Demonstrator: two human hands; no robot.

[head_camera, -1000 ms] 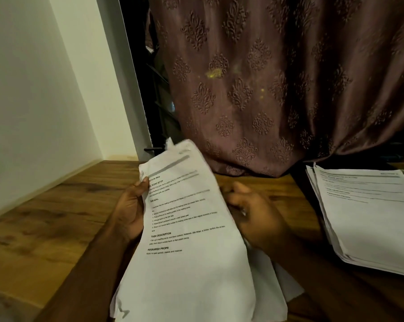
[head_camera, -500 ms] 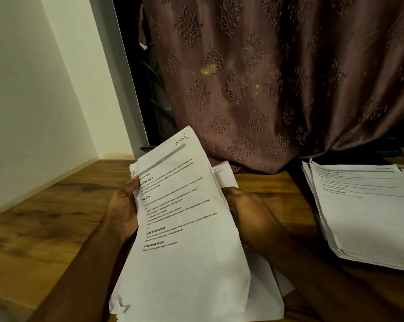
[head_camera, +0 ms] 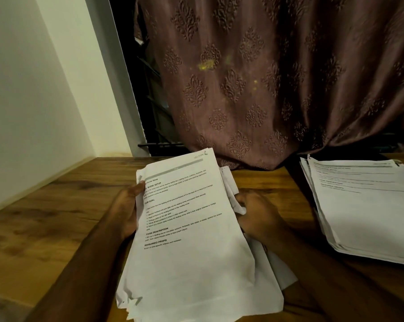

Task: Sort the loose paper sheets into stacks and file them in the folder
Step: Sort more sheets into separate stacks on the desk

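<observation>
A bundle of loose printed sheets [head_camera: 191, 240] lies tilted in front of me over the wooden table [head_camera: 57, 217]. My left hand [head_camera: 126, 210] grips its left edge, thumb on the top page. My right hand [head_camera: 256, 217] holds the right edge, fingers curled round crumpled sheets behind the top page. A second stack of printed sheets [head_camera: 363, 205] lies flat on the table at the right. No folder is in view.
A patterned brown curtain [head_camera: 266, 77] hangs behind the table. A pale wall [head_camera: 33, 89] runs along the table's left side, with a dark gap [head_camera: 136, 89] between wall and curtain.
The top page has flattened down onto the bundle. My right hand has shifted lower along the right edge; the camera has tipped slightly.
</observation>
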